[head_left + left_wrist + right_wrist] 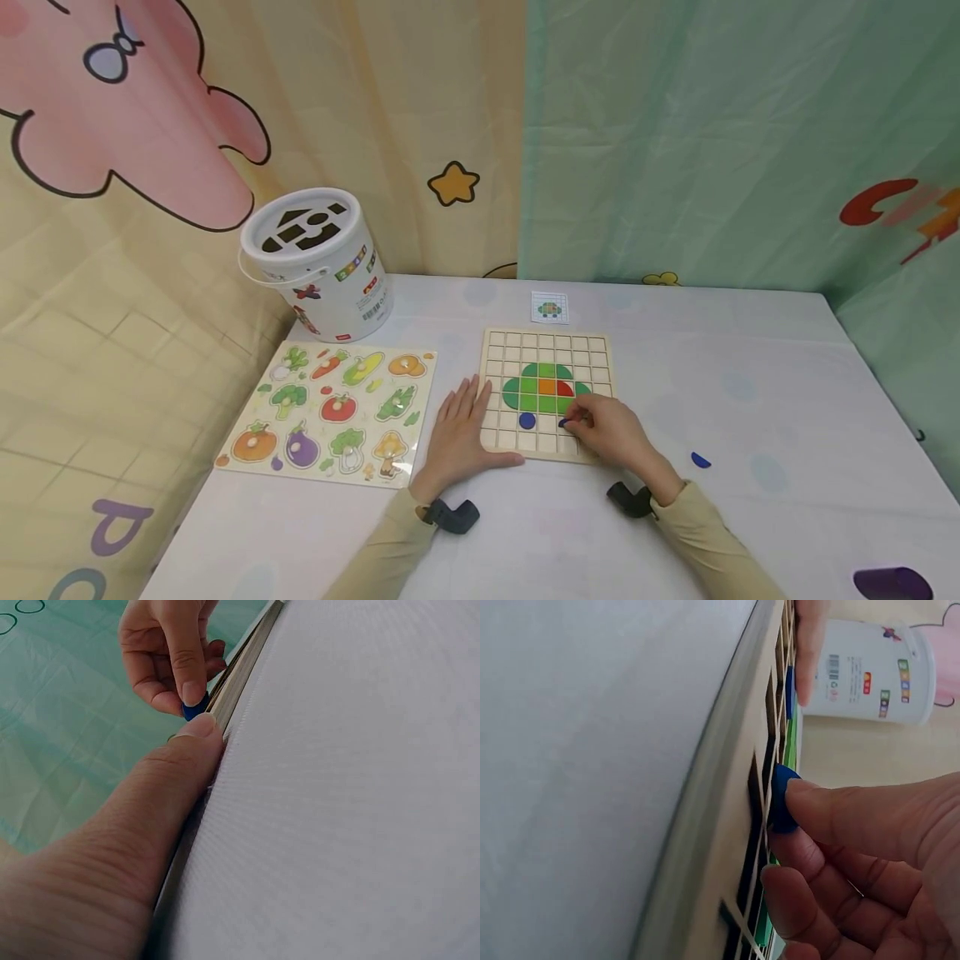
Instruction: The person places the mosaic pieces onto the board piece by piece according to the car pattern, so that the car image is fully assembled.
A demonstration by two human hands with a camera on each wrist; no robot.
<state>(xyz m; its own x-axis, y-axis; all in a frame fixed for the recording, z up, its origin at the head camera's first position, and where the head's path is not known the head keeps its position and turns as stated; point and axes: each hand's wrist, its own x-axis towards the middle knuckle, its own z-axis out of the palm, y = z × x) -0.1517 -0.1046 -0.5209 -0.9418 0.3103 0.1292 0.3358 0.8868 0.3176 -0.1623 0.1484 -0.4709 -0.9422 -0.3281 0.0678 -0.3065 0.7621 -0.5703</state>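
Right hand (611,433) pinches a blue piece (782,799) between thumb and fingers, at a cell in the grid board (547,394)'s lower rows, about 5 o'clock of the green figure (546,388). Left hand (459,429) lies flat, fingers straight, steadying the board's 9 o'clock edge.

Progress, as judged: body largely filled; one blue disc (527,421) seated below; lower pieces outstanding. A spare blue piece (701,460) lies on the desk (787,400) at 3 o'clock.

Surroundings: pattern card (550,307) at 12 o'clock, vegetable puzzle (330,412) and bucket (318,265) toward 9 to 10 o'clock. Nothing obstructs the board.
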